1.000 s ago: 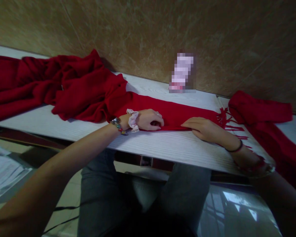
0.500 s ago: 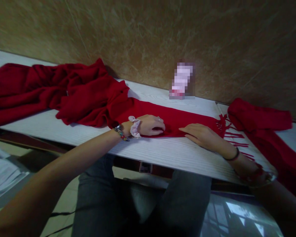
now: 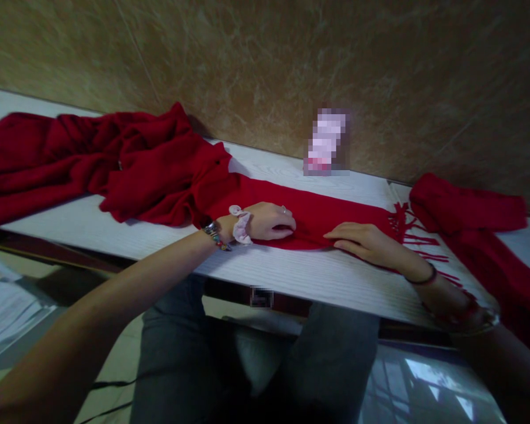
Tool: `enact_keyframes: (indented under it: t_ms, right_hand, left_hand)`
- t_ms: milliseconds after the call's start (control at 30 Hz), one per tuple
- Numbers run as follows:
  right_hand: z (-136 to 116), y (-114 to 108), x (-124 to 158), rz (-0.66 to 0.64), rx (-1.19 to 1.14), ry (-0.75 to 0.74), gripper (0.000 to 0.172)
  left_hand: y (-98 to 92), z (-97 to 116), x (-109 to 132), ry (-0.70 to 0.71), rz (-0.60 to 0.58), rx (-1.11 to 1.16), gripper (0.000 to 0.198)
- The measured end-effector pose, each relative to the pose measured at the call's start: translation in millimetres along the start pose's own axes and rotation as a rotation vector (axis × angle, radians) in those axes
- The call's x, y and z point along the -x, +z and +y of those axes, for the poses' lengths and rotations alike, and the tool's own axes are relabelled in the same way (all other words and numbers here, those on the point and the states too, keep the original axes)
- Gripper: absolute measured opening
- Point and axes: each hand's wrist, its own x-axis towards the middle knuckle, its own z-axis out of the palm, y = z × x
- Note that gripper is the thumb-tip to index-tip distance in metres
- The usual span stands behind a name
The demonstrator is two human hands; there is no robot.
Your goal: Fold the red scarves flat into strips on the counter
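Observation:
A red fringed scarf (image 3: 287, 197) lies stretched along the white table, its tassels pointing right. My left hand (image 3: 269, 221), with a ring and a pale scrunchie at the wrist, rests on the middle of the scarf. Its fingers are curled and the tips are closed on the cloth near the front edge. My right hand (image 3: 364, 241) lies on the scarf's near edge close to the fringe. The right fingers are stretched out flat, pointing left, and touch the fabric. Toward the left the scarf runs up to a bunched heap of red cloth (image 3: 154, 171).
More red cloth (image 3: 472, 206) lies folded at the right end and hangs toward me. A blurred pink-and-white item (image 3: 327, 141) leans against the marbled wall (image 3: 247, 70) behind the white table (image 3: 265, 268). Papers in a grey bin (image 3: 13, 318) stand low on the left.
My right hand has shifted slightly right and toward me. The scarf's near edge between my hands now bulges a little toward me. My left hand stays almost in place.

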Motion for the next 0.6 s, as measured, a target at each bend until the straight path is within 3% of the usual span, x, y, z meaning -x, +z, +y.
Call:
enact_keyframes:
  t_ms: [167,300,467,600]
  right_hand:
    - [-0.6,4.2,-1.9,0.014,0.156,-0.109,0.025]
    - [-1.0,5.7,-1.3,0.060,0.341,-0.126,0.027]
    - [-1.6,0.2,0.0,0.178,0.210,-0.036,0.028]
    - [-1.6,-0.9,-0.4,0.128,0.175,-0.027,0.026]
  left_hand:
    - [1.8,-1.6,-0.6,0.019,0.038,-0.008,0.011]
    - [3.1,-2.2,-1.1,0.024,0.002,-0.003,0.011]
    - [-1.8,-5.0,0.7,0.005,0.025,0.003,0.013]
    - [-6.5,-5.8,1.2,-0.011,0.043,0.036,0.014]
